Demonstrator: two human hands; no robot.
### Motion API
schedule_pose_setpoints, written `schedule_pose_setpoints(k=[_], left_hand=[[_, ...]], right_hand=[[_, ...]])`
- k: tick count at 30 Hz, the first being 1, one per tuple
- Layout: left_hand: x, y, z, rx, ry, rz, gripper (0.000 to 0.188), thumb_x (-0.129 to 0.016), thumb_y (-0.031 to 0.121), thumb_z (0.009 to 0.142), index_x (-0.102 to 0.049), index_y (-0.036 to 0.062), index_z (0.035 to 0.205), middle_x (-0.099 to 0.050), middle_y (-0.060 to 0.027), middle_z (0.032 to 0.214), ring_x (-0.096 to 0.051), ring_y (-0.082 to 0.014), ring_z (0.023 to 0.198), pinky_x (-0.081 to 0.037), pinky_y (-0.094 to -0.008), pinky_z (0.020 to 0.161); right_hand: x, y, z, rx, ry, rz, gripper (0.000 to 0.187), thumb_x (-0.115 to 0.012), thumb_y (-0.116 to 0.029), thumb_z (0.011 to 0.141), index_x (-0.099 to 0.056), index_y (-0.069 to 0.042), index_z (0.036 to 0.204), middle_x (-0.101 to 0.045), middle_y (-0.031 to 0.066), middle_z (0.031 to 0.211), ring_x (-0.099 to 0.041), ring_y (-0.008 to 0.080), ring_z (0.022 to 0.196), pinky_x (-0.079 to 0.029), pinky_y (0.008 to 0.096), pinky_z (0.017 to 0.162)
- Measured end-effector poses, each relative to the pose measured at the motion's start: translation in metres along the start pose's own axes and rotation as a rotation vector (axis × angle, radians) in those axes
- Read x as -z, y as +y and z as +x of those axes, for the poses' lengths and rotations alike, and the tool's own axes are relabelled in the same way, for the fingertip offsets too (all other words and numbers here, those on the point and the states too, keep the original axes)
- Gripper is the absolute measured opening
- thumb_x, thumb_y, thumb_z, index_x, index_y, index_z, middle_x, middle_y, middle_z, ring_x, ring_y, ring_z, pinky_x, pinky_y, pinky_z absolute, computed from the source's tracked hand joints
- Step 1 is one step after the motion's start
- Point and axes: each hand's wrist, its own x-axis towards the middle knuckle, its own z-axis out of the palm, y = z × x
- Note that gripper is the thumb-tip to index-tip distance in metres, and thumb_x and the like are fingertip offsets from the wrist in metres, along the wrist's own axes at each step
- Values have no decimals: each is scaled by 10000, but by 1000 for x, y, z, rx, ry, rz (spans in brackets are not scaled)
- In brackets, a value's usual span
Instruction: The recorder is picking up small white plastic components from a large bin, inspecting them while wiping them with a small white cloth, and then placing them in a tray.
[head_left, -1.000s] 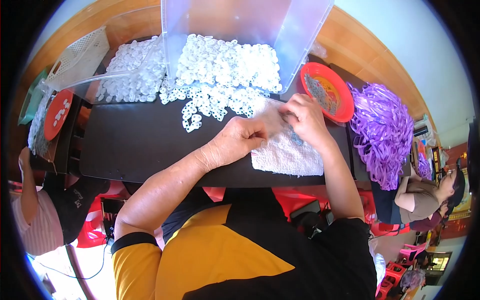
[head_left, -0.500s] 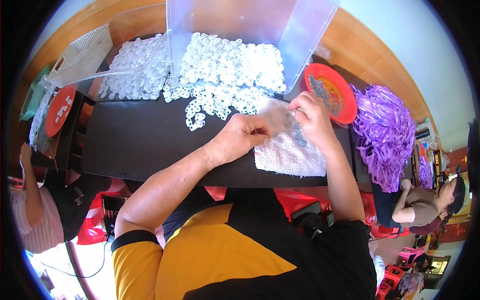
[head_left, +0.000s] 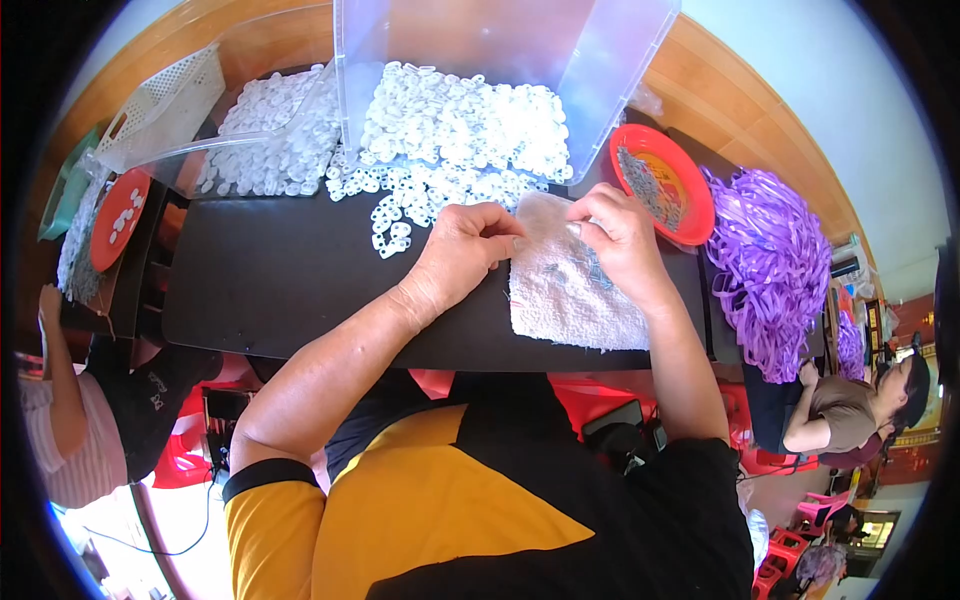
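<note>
My left hand (head_left: 462,250) hovers by the left edge of a white towel (head_left: 580,318), thumb and forefinger pinched together. My right hand (head_left: 622,238) is over the towel's upper right part, its fingers also in a pinch. Whatever either pinch holds is too small to make out. Small grey-blue bits (head_left: 597,272) lie on the towel beside my right hand. Just beyond my left hand, white plastic pieces with holes (head_left: 440,195) spill from a clear plastic bin (head_left: 620,90) lying on its side.
A red bowl (head_left: 697,190) with small grey pieces stands right of the towel, next to a heap of purple ribbons (head_left: 765,270). A second clear bin (head_left: 170,165) with white pieces is at far left, near a red plate (head_left: 108,240). Other people (head_left: 850,410) sit on both sides.
My left hand has shifted left and away from me, off the towel's middle. My right hand has moved slightly left, and its fingers stay pinched.
</note>
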Motion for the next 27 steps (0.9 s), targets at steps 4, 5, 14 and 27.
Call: schedule_pose_setpoints(k=[4, 5, 14, 27], left_hand=[[0, 0, 3, 116, 4, -179, 99, -675, 60, 839, -678, -12, 907, -621, -26, 729, -535, -67, 583, -420, -197, 474], [1, -2, 4, 119, -5, -282, 102, -677, 54, 840, -672, -29, 898, -624, -41, 733, -539, -73, 574, -420, -200, 466], [6, -2, 5, 81, 44, -557, 98, -642, 33, 872, -614, -32, 941, -644, -88, 776, -599, -129, 607, -462, -232, 477], [6, 4, 3, 21, 158, -529, 59, -628, 7, 869, -615, -22, 919, -627, -57, 764, -583, -102, 597, -454, -215, 436]], right_hand=[[-5, -9, -1, 38, 6, -22, 97, -624, 15, 721, -613, -33, 804, -579, 74, 760, -587, 266, 758, -436, 371, 670], [-5, -11, -1, -4, 5, 85, 94, -618, 22, 738, -614, -27, 818, -587, 82, 771, -595, 255, 758, -446, 357, 670], [-24, -37, 11, -60, 9, 340, 95, -596, 35, 821, -604, 0, 910, -631, 115, 838, -631, 241, 755, -487, 320, 683], [-37, -45, 16, -89, 76, 252, 35, -609, 2, 875, -591, 17, 902, -606, 53, 782, -561, 106, 723, -450, 250, 653]])
